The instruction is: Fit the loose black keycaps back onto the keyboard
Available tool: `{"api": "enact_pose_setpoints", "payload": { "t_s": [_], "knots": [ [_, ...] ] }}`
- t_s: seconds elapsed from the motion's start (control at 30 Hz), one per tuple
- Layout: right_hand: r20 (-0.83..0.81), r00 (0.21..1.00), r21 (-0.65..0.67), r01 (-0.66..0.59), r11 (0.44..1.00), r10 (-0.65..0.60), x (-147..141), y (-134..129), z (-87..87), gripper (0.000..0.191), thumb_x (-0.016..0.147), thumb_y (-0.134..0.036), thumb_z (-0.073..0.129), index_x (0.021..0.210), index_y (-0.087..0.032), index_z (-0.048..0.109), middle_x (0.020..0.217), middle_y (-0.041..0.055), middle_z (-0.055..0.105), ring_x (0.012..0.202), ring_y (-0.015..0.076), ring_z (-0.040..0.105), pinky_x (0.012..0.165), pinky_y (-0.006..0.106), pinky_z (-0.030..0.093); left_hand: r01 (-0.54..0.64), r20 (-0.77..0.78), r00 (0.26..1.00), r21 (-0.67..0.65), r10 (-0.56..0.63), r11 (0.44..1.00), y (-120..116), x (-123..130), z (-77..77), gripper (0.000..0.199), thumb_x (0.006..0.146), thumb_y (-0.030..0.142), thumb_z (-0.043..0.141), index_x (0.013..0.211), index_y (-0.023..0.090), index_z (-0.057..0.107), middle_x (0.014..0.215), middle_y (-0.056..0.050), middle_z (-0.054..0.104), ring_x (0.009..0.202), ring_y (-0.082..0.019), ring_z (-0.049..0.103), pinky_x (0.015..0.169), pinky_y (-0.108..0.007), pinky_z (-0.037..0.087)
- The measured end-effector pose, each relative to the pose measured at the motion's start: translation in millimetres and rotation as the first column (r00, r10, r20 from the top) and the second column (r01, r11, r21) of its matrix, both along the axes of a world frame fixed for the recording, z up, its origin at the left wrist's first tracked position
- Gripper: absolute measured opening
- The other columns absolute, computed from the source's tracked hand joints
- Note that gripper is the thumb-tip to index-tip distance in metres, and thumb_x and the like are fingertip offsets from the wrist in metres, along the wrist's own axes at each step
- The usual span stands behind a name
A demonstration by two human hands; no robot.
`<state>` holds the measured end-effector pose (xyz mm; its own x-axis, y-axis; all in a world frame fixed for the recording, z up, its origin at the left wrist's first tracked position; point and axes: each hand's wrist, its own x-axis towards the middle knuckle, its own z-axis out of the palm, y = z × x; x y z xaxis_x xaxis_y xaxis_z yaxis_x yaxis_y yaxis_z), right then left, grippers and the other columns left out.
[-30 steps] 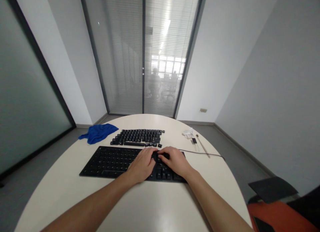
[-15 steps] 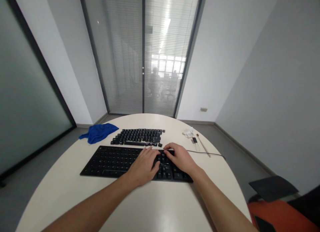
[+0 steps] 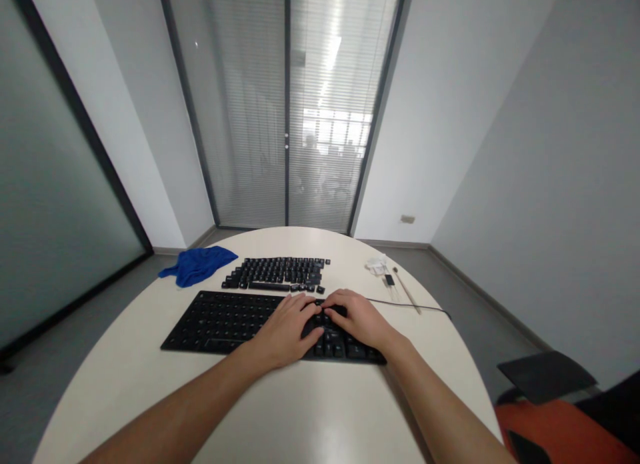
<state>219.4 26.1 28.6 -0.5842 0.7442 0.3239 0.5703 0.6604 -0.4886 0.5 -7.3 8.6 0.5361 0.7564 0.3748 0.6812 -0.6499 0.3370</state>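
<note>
A black keyboard (image 3: 220, 317) lies across the table in front of me. Its left part is stripped to bare key mounts, while keycaps sit on its right part. My left hand (image 3: 287, 331) rests over the middle of the keyboard, fingers stretched forward and thumb apart. Over the keyboard's upper right, my right hand (image 3: 363, 321) brings thumb and forefinger together beside my left fingertips. Whatever is between those two fingertips is too small to make out. Behind the keyboard, loose black keycaps (image 3: 283, 271) are laid out in rows, with a long spacebar keycap (image 3: 269, 286) at the front.
A blue cloth (image 3: 200, 265) lies at the round table's (image 3: 280, 411) far left. Toward the right edge are a crumpled white wrapper (image 3: 376, 265), a small black piece with wires (image 3: 389, 279) and a thin brush (image 3: 407, 292). The keyboard's cable (image 3: 410, 306) runs right. A red chair (image 3: 565, 431) stands at right.
My right hand has shifted slightly left, its thumb and forefinger now close to my left fingertips. My left hand stays nearly in place on the keyboard.
</note>
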Motion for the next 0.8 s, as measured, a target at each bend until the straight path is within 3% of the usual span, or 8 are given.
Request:
{"api": "enact_pose_setpoints", "payload": {
  "t_s": [0.33,0.8],
  "knots": [
    [-0.008,0.999,-0.031,-0.035,0.999,0.034,2.7,-0.5,-1.3,0.019,0.087,-0.029,0.069,0.104,-0.022,0.071,0.107,0.0059,0.072,0.101,0.0217,0.065,0.095,0.035,0.049,0.016,-0.055,0.998,-0.06,-0.019,0.998,-1.6,-6.6,3.6,0.053,0.087,0.052,0.067,0.13,0.021,0.057,0.143,-0.015,0.05,0.137,-0.033,0.043,0.117,-0.057,0.026],
    [-0.008,1.0,-0.052,-0.027,0.998,0.027,3.3,3.6,-8.3,0.022,0.083,-0.027,0.073,0.104,-0.021,0.071,0.107,0.0068,0.07,0.103,0.0227,0.064,0.095,0.036,0.049,0.0,-0.081,0.997,-0.064,-0.005,0.998,-1.5,-6.2,6.6,0.053,0.088,0.057,0.064,0.127,0.021,0.058,0.141,-0.014,0.051,0.132,-0.033,0.045,0.115,-0.054,0.031]
  ]
}}
